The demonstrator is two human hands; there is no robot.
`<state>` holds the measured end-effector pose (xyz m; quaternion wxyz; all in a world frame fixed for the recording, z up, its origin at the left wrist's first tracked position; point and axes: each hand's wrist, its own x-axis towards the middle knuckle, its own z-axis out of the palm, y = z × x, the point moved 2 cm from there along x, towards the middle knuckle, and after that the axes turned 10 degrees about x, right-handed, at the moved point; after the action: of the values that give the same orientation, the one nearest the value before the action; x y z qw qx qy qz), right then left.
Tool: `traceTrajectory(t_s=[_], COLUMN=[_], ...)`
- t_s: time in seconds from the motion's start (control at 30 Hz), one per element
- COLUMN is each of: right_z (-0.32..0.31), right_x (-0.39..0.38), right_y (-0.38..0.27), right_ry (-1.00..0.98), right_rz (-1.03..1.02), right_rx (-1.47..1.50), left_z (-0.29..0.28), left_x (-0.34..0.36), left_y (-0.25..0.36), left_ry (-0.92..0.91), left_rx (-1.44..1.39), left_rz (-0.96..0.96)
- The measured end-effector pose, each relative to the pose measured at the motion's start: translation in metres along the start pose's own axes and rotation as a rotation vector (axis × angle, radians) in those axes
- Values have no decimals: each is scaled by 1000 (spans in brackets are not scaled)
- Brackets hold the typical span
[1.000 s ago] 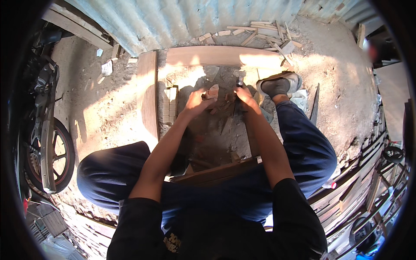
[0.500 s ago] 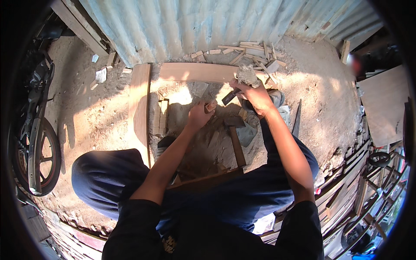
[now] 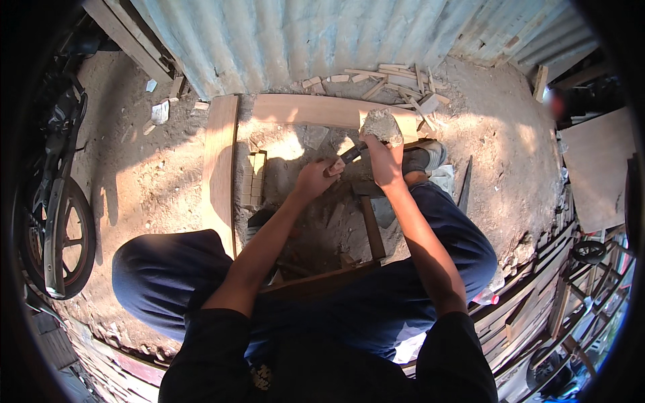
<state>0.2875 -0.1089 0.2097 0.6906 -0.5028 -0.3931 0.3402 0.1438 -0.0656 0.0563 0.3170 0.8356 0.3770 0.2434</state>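
My left hand (image 3: 312, 180) grips a small reddish wood block (image 3: 334, 168) over the dirt between my legs. My right hand (image 3: 384, 161) is closed round a dark, flat tool (image 3: 351, 152), whose lower end rests on or against the block. A pale, rough lump (image 3: 381, 123) shows just above my right fingers; whether I hold it too is unclear. Below my hands lies a tool with a wooden handle (image 3: 371, 232), partly hidden. Left of them stands a group of small pale blocks (image 3: 254, 178).
Long planks (image 3: 218, 168) frame the work spot at left and back. Offcuts (image 3: 396, 84) lie along a corrugated metal wall (image 3: 302, 40). A motorbike (image 3: 64, 215) stands at left; a plywood sheet (image 3: 594, 168) and stacked timber (image 3: 531, 295) are at right. A long dark blade-like strip (image 3: 465, 188) lies beside my shoe.
My right hand rose with the dark tool and the pale lump came into view beside it; the tool has since moved onto the block in my left hand. The view has shifted slightly.
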Motion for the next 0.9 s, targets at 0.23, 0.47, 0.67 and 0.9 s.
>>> traceTrajectory(t_s=[0.23,0.47,0.67,0.9], right_z=[-13,-6,8,6], right_x=[-9,-7,-10,-7], right_y=[23,23,12,19], right_ry=[-51,-111,29,54], right_rz=[-209,-289,-51,-62], right_rx=[-297,-405,74,129], left_z=[-4,6,7,4], left_x=[6,6,6,5], left_y=[7,-12,-10,-6], left_ry=[-73,-49,-95,-58], left_rx=[10,-27,-45,-34], left_rz=[-84,-76,-81,-84])
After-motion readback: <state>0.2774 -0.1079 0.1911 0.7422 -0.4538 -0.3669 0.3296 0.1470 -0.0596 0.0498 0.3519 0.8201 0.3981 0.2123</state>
